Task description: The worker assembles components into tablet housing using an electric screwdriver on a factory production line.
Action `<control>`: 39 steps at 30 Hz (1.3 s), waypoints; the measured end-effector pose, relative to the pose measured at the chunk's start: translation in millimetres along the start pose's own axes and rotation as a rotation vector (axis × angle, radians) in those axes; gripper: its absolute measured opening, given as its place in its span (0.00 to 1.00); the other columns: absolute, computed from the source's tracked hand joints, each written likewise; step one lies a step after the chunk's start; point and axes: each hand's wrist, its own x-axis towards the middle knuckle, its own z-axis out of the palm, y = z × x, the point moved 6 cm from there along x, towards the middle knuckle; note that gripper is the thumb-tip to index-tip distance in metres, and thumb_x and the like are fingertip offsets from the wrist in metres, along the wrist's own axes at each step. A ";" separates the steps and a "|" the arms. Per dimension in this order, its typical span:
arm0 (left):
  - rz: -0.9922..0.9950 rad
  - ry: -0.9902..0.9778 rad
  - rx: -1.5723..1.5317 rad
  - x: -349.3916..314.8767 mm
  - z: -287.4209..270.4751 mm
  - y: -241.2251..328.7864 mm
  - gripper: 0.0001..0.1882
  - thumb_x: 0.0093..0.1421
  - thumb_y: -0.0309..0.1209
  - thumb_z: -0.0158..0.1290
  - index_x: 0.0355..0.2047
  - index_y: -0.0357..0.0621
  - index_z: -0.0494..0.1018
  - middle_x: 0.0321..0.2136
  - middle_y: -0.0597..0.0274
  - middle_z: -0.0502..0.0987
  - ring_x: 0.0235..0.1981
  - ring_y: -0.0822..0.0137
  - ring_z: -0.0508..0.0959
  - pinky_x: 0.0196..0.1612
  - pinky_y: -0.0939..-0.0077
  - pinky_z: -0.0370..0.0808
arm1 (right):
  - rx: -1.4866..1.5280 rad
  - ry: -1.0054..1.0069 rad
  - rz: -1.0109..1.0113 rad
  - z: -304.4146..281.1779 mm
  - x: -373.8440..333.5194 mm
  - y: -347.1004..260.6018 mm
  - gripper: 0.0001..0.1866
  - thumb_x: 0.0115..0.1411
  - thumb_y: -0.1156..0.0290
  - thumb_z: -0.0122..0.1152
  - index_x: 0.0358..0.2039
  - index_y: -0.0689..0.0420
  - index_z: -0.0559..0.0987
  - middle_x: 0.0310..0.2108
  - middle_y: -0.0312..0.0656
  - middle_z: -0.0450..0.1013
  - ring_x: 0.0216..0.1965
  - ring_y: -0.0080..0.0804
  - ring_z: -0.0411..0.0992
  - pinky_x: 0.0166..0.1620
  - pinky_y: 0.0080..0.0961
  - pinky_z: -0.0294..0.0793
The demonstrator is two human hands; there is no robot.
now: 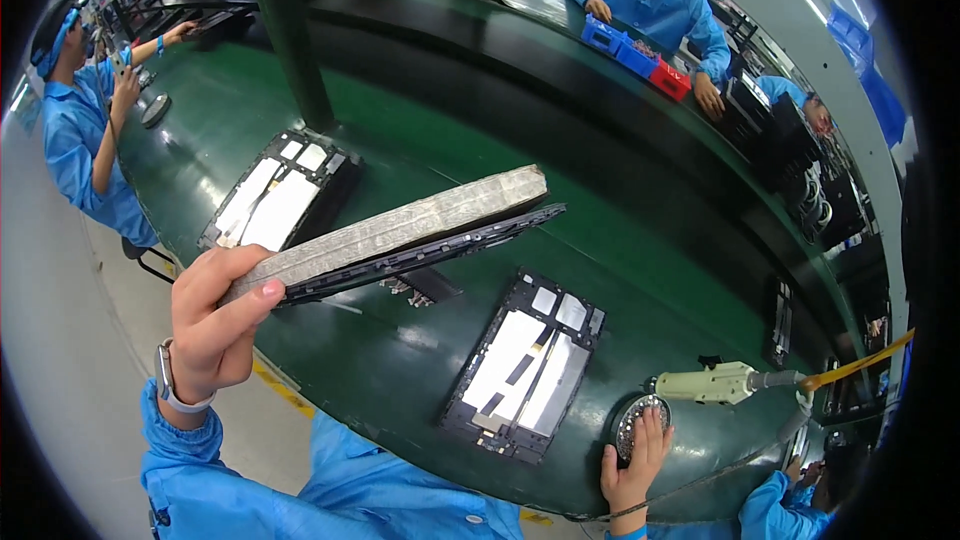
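My left hand (222, 315) is raised over the table's near left side, fingers wrapped around the end of a long grey block (400, 222) with a worn, taped-looking surface. Pinched along with it is a thin black device housing (430, 252), seen edge-on just below the block. At the lower right, my right hand (640, 460) rests on a round dish of small screws (640, 422), its fingers stretched over the contents and the thumb apart at the rim. Whether a screw is between the fingertips is hidden. An opened tablet-like device (525, 365) lies between my hands.
Another opened device (280, 190) lies behind my left hand. A small dark part (425, 287) sits under the raised block. A pale electric screwdriver (705, 383) with a cable lies beyond the dish. A green post (285, 30) rises at the back. Several co-workers in blue sit around.
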 end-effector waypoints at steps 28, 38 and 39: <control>0.094 -0.016 -0.260 -17.9 78.3 71.3 0.29 0.48 0.19 0.55 0.53 0.50 0.72 0.39 0.48 0.76 0.22 0.63 0.69 0.23 0.72 0.63 | 1.648 0.307 0.045 -14.0 111.4 -98.0 0.42 0.56 0.69 0.70 0.67 0.54 0.57 0.72 0.56 0.43 0.69 0.46 0.54 0.66 0.44 0.61; 0.145 -0.074 -0.293 -13.4 93.9 71.0 0.23 0.49 0.19 0.55 0.48 0.43 0.73 0.38 0.45 0.76 0.23 0.63 0.70 0.22 0.72 0.64 | 1.716 0.273 0.070 -4.3 111.6 -89.1 0.39 0.51 0.77 0.67 0.62 0.49 0.60 0.72 0.57 0.44 0.70 0.44 0.52 0.67 0.40 0.58; 0.143 -0.076 -0.295 -13.2 95.4 69.5 0.23 0.49 0.19 0.55 0.48 0.43 0.73 0.38 0.45 0.76 0.23 0.63 0.70 0.22 0.72 0.64 | 1.671 0.264 0.057 -5.7 112.6 -89.2 0.40 0.52 0.77 0.66 0.64 0.50 0.58 0.73 0.56 0.41 0.71 0.44 0.50 0.68 0.43 0.56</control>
